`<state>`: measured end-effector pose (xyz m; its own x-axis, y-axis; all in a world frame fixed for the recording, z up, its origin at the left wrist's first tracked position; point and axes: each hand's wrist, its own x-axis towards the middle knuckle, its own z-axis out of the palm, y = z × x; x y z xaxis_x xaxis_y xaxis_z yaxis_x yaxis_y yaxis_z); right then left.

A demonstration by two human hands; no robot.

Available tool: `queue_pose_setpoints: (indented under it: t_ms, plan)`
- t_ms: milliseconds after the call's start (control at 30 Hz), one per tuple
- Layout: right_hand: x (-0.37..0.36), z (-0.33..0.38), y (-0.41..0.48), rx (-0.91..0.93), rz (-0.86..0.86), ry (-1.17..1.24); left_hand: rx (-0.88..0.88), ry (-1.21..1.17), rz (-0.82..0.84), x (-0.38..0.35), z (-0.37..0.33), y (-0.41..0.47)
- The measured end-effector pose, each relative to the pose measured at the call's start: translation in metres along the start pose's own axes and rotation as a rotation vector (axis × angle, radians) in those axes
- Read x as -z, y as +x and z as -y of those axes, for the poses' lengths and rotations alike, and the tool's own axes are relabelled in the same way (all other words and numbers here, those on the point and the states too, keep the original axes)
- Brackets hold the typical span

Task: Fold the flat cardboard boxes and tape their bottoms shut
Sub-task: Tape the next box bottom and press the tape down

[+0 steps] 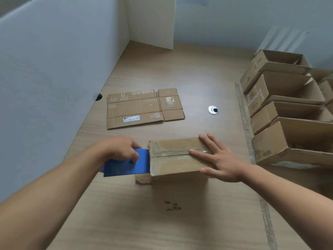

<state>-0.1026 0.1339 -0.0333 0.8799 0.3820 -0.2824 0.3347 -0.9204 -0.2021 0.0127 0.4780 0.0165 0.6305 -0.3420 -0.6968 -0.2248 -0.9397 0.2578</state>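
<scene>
Centrally, toward the near edge of the worktop [180,222], the folded box [173,159] stood bottom-up, its two long flaps meeting at a seam [171,153] along the upward face. This orientation presented the bottom for taping.

The right hand [221,159] lay flat on the right half of that face, fingers straight and spread, the index finger along the seam. Judged from this placement, the hand held the flaps level and steadied the box against a sideways pull. A short length of clear tape [205,151] appeared to lie under the fingers; its extent could not be confirmed.

The left hand [120,148] gripped a blue tape dispenser [126,166], fingers curled round its body, at the left end of the box and level with the seam. The taping step was judged to be near completion or at the cut-off point.

Beyond the box, nearer the left edge, one flat box [142,108] lay unfolded, evidently next in line. Along the right edge stood a row of assembled boxes [281,109], open side showing. A metal grommet [213,110] sat between the two groups. Small dark debris [173,206] lay near the front edge.
</scene>
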Motion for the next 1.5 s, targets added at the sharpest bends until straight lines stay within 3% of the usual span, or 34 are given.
queue_pose_setpoints:
  t_ms: [100, 267, 467, 600, 1000, 1100, 1233, 1433, 1500]
  plan:
    - [-0.002, 0.001, 0.000, -0.006, -0.001, 0.022, 0.044, 0.071, -0.115, -0.032, -0.009, 0.000]
    - [0.012, 0.021, 0.005, -0.084, 0.014, 0.012, 0.085, -0.108, -0.243, -0.056, 0.013, -0.025]
    - [0.017, 0.109, 0.028, -0.201, -0.280, 0.074, 0.164, -0.150, -0.409, -0.065, 0.038, -0.056]
    - [0.009, 0.163, 0.054, -0.279, -0.174, 0.046, 0.167, -0.201, -0.532, -0.072, 0.048, -0.071]
    - [0.005, 0.151, 0.035, -0.199, -0.014, 0.027, -0.150, -0.330, -0.709, -0.091, 0.071, -0.101]
    - [-0.005, 0.153, 0.029, -0.171, -0.062, 0.033, -0.224, -0.317, -0.731, -0.092, 0.071, -0.103]
    - [-0.019, 0.154, 0.028, -0.169, -0.167, 0.052, -0.328, -0.254, -0.772, -0.091, 0.074, -0.104]
    - [-0.019, 0.144, 0.021, -0.061, -0.094, 0.027, -0.530, 0.032, -0.970, -0.091, 0.082, -0.107]
    - [-0.012, 0.146, 0.020, -0.042, -0.166, 0.081, -0.633, 0.116, -0.995, -0.093, 0.084, -0.105]
